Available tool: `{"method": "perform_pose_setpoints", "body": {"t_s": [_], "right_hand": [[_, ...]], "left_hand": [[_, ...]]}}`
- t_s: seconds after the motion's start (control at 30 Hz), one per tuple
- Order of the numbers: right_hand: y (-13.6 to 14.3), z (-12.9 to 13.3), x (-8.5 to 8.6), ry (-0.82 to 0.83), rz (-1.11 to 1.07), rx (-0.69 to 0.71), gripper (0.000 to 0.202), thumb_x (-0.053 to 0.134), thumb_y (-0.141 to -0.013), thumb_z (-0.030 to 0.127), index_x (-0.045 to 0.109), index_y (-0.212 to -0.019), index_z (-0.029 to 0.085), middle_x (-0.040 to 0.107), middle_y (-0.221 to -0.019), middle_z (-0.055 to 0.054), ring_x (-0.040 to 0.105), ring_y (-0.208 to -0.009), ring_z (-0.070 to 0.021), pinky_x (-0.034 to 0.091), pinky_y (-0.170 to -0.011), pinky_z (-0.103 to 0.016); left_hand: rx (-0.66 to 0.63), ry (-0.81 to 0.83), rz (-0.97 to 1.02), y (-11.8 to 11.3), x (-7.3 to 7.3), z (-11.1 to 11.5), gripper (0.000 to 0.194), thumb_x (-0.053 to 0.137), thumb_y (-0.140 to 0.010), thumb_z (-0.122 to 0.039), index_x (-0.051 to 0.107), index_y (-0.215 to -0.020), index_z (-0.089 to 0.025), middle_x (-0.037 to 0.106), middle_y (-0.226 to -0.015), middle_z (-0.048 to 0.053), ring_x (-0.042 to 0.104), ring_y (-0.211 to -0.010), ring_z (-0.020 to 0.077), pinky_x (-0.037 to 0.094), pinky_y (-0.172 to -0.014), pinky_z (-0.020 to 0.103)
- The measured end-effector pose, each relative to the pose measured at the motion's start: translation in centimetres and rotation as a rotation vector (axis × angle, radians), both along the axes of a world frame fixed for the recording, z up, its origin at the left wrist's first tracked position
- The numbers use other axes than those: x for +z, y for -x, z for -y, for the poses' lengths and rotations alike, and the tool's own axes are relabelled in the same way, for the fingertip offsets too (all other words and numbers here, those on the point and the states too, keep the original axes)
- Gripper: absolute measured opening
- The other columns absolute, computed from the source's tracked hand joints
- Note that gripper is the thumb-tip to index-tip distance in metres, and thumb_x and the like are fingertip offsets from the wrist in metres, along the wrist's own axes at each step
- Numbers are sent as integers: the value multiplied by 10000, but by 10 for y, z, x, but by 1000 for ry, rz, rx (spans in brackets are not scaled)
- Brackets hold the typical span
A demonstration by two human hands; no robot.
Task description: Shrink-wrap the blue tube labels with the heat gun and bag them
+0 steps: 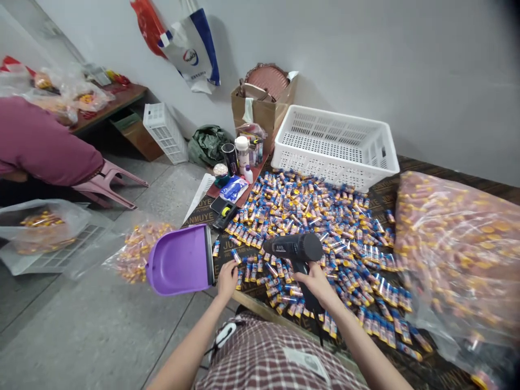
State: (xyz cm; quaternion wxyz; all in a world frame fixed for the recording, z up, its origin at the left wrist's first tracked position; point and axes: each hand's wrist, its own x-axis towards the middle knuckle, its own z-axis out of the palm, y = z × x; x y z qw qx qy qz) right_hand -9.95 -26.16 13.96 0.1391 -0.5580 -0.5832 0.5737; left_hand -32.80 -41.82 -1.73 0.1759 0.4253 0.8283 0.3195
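Sm. blue-yellow plastic cylinders (pixel 298 203): 100s are lying loose, exact ct. n/a
Blk plastic handheld blower (pixel 290 247): 1 is showing
Purple plastic dustpan (pixel 179 261): 1 is showing
Wht perforated plastic crates (pixel 320 169): min. 2 are standing
Red bag (pixel 148 26) + wht-blue bag (pixel 190 54): 2 are hanging

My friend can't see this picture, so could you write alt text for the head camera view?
A person's right hand holds a black hair dryer above small tubes strewn on a table; the left hand is at one tube. A purple dustpan is at left, a white basket behind, a full bag at right.
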Motion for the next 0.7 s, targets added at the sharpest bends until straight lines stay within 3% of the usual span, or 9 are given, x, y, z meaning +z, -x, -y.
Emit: {"method": "perform_pose_setpoints", "body": {"t_s": [0.2,0.3,0.47,0.57,0.7], "right_hand": [[37,-7,9,87,-31,-3,198,596,-560,246,552,-738,171,538,-547,35,476,-497,-143,393,-500,-261],[53,-10,5,26,-11,-2,201,593,-567,219,574,-759,162,563,-579,25,481,-530,-144,405,-529,-260],[72,-8,-3,-79,-63,19,305,591,-566,174,613,-869,147,624,-755,-6,531,-692,-173,443,-661,-281],[56,-12,5,-148,-19,0,328,605,-569,173,632,-895,147,638,-788,-17,544,-764,-200,443,-718,-304],[-7,-32,37,-220,135,-177,311,643,-580,239,647,-876,144,664,-786,-41,564,-757,-227,455,-705,-329]], "left_hand": [[71,-54,-29,50,2,-57,291,380,-810,-144,657,-897,-171,643,-1048,86,570,-1018,190,447,-930,371],[110,-87,-46,67,6,-79,327,347,-807,-121,654,-908,-167,649,-1024,83,577,-999,185,453,-916,359],[103,-145,-87,82,18,-94,390,288,-807,-94,656,-922,-156,646,-1021,93,565,-1006,192,442,-920,366],[7,-171,-102,84,22,-124,386,286,-819,-95,651,-926,-161,636,-1046,90,543,-1040,185,428,-938,357],[-226,-193,-105,62,25,-209,340,330,-858,-156,632,-1015,-172,574,-1195,89,480,-1145,191,378,-988,367]]}}
